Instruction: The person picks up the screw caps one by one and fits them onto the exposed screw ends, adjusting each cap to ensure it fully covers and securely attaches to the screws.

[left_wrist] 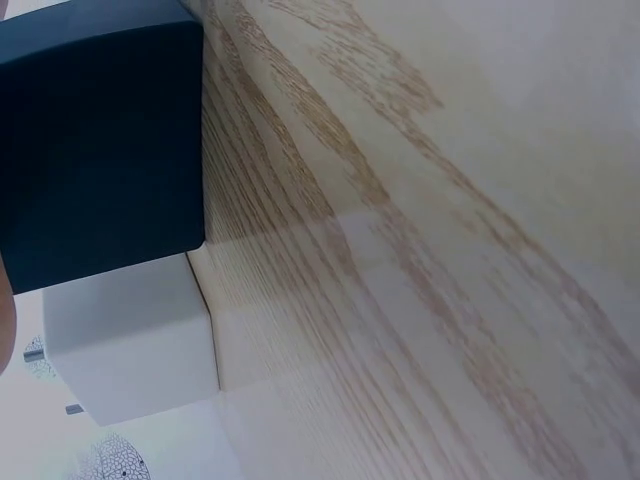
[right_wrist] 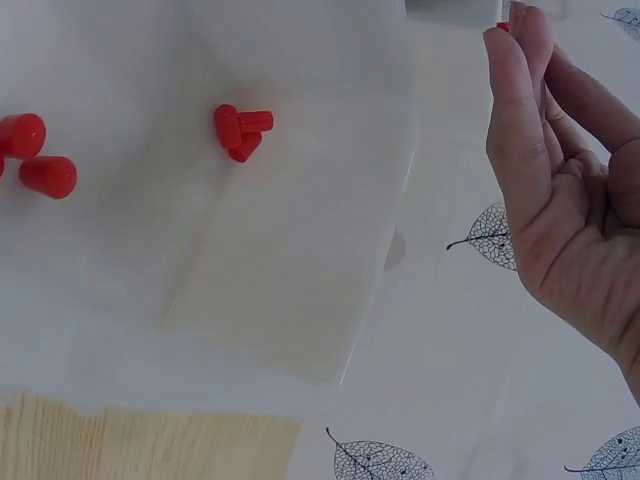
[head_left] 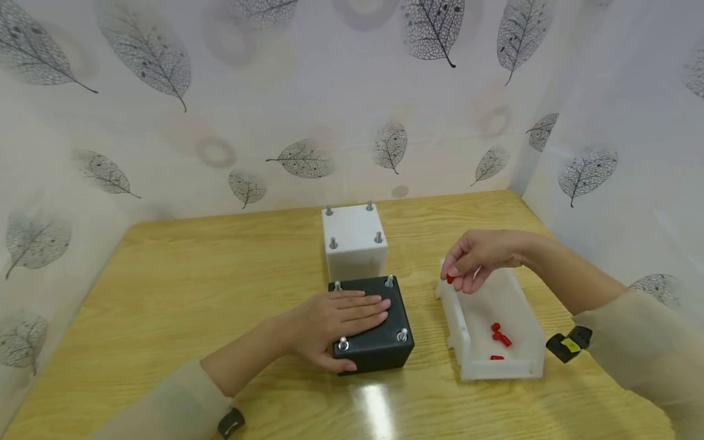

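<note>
Left hand [head_left: 334, 321]: laid flat across the black block [head_left: 376, 343], fingers straight over the top, thumb down by the near side. Bracing it, not gripping, by the look of it. Right hand [head_left: 477, 261]: fingertips pinched on a small red piece [head_left: 450, 279], held over the left wall of the white bin [head_left: 472, 345]. Hands well apart.

Block has four metal studs [head_left: 402, 335] upright at its top corners, none with red on it. Several more red pieces [head_left: 502, 338] lie loose in the bin. White block [head_left: 354, 231], also four studs, sits just behind the black one on the bench [head_left: 220, 281].

My read: pick stage, first piece for this block. Next move calls for carrying it left to a stud, lining its end up with the tip and pressing down, block braced. Which stud: can't tell.
</note>
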A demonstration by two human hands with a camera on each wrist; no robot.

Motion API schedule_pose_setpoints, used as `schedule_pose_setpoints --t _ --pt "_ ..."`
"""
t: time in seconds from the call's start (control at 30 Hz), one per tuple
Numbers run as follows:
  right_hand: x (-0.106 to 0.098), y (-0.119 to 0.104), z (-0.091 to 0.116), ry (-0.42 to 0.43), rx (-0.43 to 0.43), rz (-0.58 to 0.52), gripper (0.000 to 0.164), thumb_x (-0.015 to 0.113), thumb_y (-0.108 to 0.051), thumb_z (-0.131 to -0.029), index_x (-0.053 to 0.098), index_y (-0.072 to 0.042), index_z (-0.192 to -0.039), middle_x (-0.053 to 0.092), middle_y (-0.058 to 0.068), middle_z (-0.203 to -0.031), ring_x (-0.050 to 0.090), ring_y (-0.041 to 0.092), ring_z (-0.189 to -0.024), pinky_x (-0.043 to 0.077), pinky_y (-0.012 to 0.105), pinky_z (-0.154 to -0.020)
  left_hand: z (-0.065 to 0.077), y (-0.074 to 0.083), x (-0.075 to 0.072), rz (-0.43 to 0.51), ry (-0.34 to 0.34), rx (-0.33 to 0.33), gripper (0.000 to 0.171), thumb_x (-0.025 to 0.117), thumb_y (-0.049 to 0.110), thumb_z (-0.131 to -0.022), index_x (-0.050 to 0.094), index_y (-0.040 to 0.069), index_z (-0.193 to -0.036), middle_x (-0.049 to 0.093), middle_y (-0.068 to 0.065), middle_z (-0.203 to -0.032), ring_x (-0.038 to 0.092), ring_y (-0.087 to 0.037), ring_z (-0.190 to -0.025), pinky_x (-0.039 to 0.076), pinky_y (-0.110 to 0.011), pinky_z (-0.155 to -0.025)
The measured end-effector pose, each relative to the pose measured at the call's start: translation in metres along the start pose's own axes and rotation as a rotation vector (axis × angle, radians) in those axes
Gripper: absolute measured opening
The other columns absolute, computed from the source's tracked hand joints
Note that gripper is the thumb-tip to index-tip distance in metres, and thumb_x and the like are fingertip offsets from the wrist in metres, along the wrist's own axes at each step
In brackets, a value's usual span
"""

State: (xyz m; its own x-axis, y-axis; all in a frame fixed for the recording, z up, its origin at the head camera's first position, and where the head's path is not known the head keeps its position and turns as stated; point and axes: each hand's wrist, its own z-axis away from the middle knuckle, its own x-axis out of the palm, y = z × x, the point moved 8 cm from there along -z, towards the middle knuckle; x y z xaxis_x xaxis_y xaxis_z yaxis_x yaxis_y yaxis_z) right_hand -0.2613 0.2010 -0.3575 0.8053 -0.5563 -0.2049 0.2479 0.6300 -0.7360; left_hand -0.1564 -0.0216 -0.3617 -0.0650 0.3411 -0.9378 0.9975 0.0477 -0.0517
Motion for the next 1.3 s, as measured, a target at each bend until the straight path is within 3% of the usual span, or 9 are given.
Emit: schedule_pose_setpoints --t 0.2,0.57,0.83,1.03,1.3 --pt "0.006 -0.010 -0.008 -0.013 -0.001 0.013 0.019 0.059 -0.007 -0.091 0.065 0.005 -0.105 0.070 0.009 -0.081 0.068 0.014 -0.070 0.058 0.037 -0.075 0.000 0.000 0.000 0.000 0.005 -0.016 0.075 0.035 0.058 -0.093 0.037 0.002 -0.144 0.035 -0.011 -0.150 0.029 -0.021 -0.141 0.023 -0.031 -0.116" --pt "0.018 -0.029 -0.021 -0.036 -0.021 0.023 0.019 0.058 -0.007 -0.092 0.064 0.005 -0.104 0.070 0.008 -0.081 0.068 0.014 -0.071 0.058 0.036 -0.074 0.001 0.000 -0.001 0.005 0.017 -0.018 0.075 0.032 0.058 -0.094 0.038 0.002 -0.144 0.037 -0.011 -0.149 0.031 -0.021 -0.140 0.023 -0.031 -0.116" --pt "0.027 -0.055 -0.023 -0.057 -0.031 0.076 0.019 0.057 -0.007 -0.092 0.065 0.005 -0.106 0.069 0.006 -0.080 0.067 0.014 -0.071 0.058 0.037 -0.076 0.002 0.002 0.000 0.001 0.019 -0.012 0.077 0.051 0.054 -0.088 0.038 0.001 -0.143 0.038 -0.011 -0.149 0.031 -0.021 -0.140 0.023 -0.031 -0.116" --pt "0.035 -0.076 -0.024 -0.083 -0.046 0.111 0.018 0.057 -0.007 -0.093 0.065 0.004 -0.106 0.069 0.007 -0.081 0.066 0.015 -0.070 0.058 0.037 -0.076 0.003 0.003 0.000 0.019 0.014 -0.025 0.074 0.034 0.057 -0.094 0.036 0.002 -0.144 0.037 -0.010 -0.150 0.030 -0.021 -0.141 0.022 -0.031 -0.116" --pt "0.044 -0.091 -0.029 -0.127 -0.061 0.135 0.021 0.052 -0.005 -0.094 0.062 0.008 -0.108 0.069 0.007 -0.081 0.066 0.016 -0.070 0.058 0.035 -0.074 0.001 0.001 -0.001 0.020 0.017 -0.029 0.075 0.036 0.057 -0.093 0.035 0.003 -0.145 0.036 -0.010 -0.150 0.029 -0.020 -0.141 0.022 -0.031 -0.116"
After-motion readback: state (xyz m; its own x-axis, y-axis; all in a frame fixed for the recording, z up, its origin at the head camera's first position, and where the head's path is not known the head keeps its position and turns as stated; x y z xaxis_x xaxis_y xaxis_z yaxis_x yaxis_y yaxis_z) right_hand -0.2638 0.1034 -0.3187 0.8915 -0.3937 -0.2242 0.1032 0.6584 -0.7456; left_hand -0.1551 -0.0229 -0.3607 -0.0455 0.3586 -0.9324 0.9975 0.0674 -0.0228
